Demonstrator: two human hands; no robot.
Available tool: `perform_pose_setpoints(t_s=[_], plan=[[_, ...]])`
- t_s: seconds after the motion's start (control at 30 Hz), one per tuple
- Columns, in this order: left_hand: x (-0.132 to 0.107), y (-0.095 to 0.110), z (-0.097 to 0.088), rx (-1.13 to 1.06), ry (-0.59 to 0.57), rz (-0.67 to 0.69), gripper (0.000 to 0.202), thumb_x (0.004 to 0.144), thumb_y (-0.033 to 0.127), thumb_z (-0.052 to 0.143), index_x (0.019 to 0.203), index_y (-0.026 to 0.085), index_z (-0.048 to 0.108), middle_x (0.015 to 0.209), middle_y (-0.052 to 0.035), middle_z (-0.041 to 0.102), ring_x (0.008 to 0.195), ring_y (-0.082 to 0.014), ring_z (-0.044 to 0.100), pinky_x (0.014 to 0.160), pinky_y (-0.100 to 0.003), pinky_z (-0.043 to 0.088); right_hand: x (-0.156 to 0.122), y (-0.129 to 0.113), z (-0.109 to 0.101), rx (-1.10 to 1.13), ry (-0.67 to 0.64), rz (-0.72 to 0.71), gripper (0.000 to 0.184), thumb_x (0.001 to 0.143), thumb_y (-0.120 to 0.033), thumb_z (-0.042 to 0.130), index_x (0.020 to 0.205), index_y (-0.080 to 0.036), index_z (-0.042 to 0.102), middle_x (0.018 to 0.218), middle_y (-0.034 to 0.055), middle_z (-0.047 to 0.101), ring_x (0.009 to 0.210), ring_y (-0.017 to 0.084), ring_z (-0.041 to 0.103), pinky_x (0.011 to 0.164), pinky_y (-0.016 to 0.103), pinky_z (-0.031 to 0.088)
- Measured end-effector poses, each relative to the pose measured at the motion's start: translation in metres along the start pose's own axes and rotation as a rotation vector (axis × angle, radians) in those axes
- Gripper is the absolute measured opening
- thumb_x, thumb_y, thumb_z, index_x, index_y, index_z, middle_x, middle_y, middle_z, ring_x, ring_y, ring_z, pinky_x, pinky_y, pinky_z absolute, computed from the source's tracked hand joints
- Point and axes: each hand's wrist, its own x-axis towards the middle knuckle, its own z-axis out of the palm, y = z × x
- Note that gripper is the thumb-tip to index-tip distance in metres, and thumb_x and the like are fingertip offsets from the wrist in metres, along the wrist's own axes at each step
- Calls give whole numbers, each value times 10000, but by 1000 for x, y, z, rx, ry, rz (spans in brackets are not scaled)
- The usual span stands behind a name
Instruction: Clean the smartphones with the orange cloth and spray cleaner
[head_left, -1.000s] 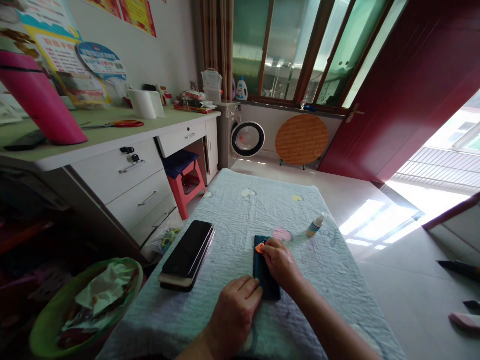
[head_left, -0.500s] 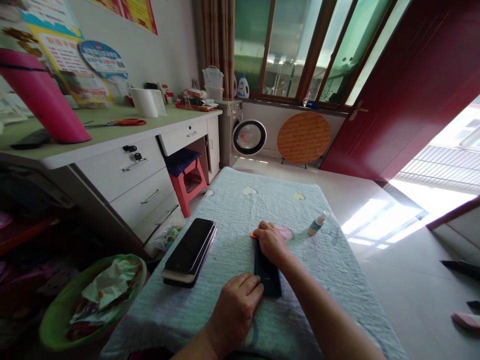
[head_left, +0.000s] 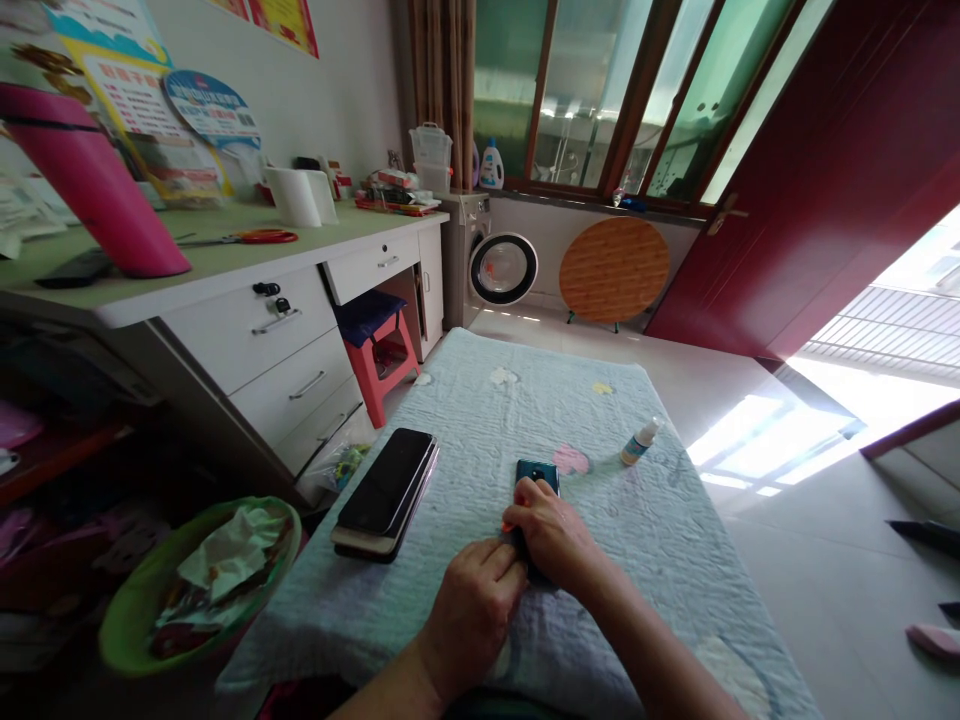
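Watching through the head view, I find the left hand (head_left: 476, 610) nearest me, palm down, its fingers lying together against the near left edge of a flat, dark teal, glossy-backed phone (head_left: 538, 467); whether they grip it or merely steady it, I cannot tell. Just beyond, the right hand (head_left: 551, 530) comes across from the right over the phone's middle, fingertips pinched on a small, bright orange scrap of soft-looking material (head_left: 508, 525), mostly hidden. At the fingers the hands sit so close that I cannot say whether they touch.

I judge the phone's long axis to be what counts: it runs nearly straight away from me, and its uncovered far end lies ahead of both hands, the right one nearer.

Under it all spreads a pale blue quilted cloth (head_left: 555, 395). Well off to the left, a slanting stack of black-screened phones (head_left: 386, 485) rests on it; farther out, to the right, stands a small, white-topped spray bottle (head_left: 638, 443).
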Motion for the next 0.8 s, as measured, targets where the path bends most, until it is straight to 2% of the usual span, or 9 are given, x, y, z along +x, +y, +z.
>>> perform_pose_setpoints(t_s=[0.17, 0.27, 0.4, 0.6, 0.8], plan=[[1, -1, 2, 17, 24, 25, 196, 934, 121, 462, 962, 170, 650, 905, -72, 677, 832, -249, 653, 734, -410, 568, -3, 0, -5, 7, -76, -33, 119, 880, -190, 623, 852, -254, 720, 985, 20, 552, 897, 164, 483, 645, 244, 353], [1, -1, 3, 33, 53, 52, 219, 932, 109, 452, 950, 160, 664, 961, -85, 696, 904, -253, 666, 791, -412, 580, 10, 10, -9, -6, -65, -8, 173, 908, -181, 578, 871, -253, 730, 1006, 32, 550, 933, 174, 488, 700, 248, 371], [-1, -2, 5, 41, 79, 127, 277, 919, 75, 428, 1056, 115, 665, 1106, -118, 701, 1068, -256, 651, 917, -384, 566, 36, 27, -14, -39, -42, 19, 247, 929, -150, 513, 903, -246, 738, 1031, 50, 550, 952, 177, 498, 767, 266, 381], [-1, -1, 4, 51, 43, 117, 268, 896, 53, 443, 1023, 110, 671, 1081, -127, 715, 1046, -252, 676, 923, -366, 573, 58, 42, -20, -90, -40, 141, 286, 931, -176, 483, 993, -273, 745, 1066, 67, 556, 957, 194, 521, 762, 277, 378], [0, 1, 7, 52, 54, 88, 265, 889, 39, 449, 1014, 108, 672, 1066, -129, 721, 1017, -258, 690, 894, -371, 588, 56, 50, -19, -112, 1, 240, 313, 936, -185, 449, 984, -290, 740, 1041, 56, 568, 922, 192, 536, 702, 274, 355]])
